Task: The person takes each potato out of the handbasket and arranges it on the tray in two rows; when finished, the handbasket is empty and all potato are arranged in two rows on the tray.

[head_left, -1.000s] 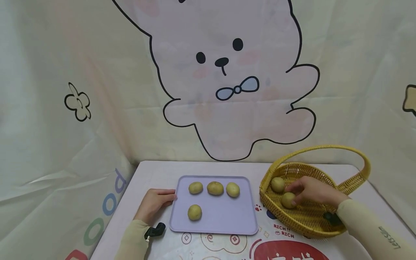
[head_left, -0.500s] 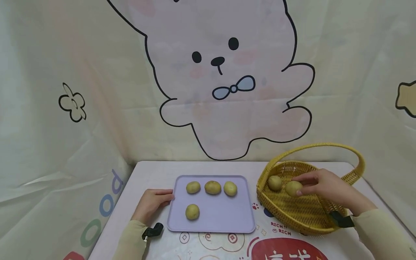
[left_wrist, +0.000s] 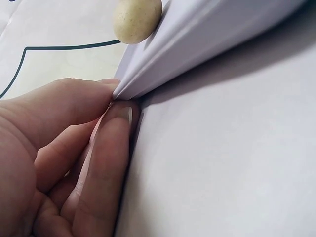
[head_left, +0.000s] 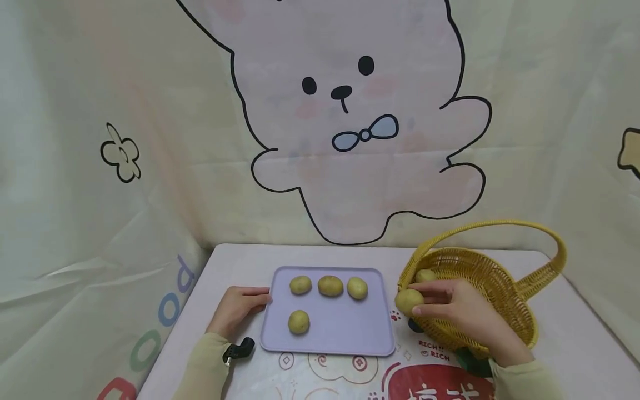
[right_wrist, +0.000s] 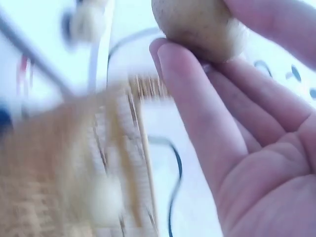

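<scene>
My right hand (head_left: 462, 311) pinches a round potato (head_left: 409, 302) between thumb and fingers, over the left rim of the yellow wicker basket (head_left: 505, 278). The right wrist view shows this potato (right_wrist: 197, 27) at the fingertips. Another potato (head_left: 426, 275) lies in the basket, partly covered by the hand. On the left, my left hand (head_left: 236, 311) pinches the edge of a lilac tray (head_left: 350, 333), finger and thumb at its rim in the left wrist view. Three potatoes, one of them the middle potato (head_left: 330, 286), form a row at the tray's back; a single potato (head_left: 299, 322) sits at front left.
The basket's tall arched handle (head_left: 500, 223) rises above the right side. A white table cover (head_left: 240, 261) with red and black prints lies beneath everything. Behind it hangs a curtain (head_left: 200, 111) with a cartoon bear.
The right hand has lifted the potato from inside the basket and carried it left to the basket's rim. My left hand stays at the tray's edge.
</scene>
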Demonstrator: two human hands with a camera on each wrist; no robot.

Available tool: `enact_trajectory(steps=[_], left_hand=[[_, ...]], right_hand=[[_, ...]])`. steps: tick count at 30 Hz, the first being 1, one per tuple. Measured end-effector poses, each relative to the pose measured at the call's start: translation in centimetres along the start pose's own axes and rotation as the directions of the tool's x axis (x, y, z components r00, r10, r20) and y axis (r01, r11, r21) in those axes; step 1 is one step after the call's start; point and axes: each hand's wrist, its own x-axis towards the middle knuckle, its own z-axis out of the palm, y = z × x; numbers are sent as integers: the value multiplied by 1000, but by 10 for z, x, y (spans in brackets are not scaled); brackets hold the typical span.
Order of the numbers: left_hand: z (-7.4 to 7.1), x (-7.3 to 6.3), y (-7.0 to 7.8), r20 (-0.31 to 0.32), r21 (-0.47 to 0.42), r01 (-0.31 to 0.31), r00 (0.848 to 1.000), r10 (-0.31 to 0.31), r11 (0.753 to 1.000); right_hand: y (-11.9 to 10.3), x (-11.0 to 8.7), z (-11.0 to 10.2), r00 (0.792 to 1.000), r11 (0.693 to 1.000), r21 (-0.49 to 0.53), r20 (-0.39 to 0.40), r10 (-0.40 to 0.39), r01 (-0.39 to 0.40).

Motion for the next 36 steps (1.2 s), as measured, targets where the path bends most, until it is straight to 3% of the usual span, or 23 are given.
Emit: enact_trajectory(steps=[10,17,26,36], left_hand=[[10,5,0,13,-2,-4,1000,4,1000],[12,7,1,21,-1,-3,1000,3,1000],[6,6,3,17,10,-16,1000,16,1000],[0,0,1,-9,13,2,1000,-2,1000]], right_hand=[[-9,31,75,996,982,184,66,-62,49],[-9,51,112,999,983,182,41,-30,22],[-14,60,143,997,983,177,65,-51,39],[-18,65,163,991,986,146,90,-99,85]])
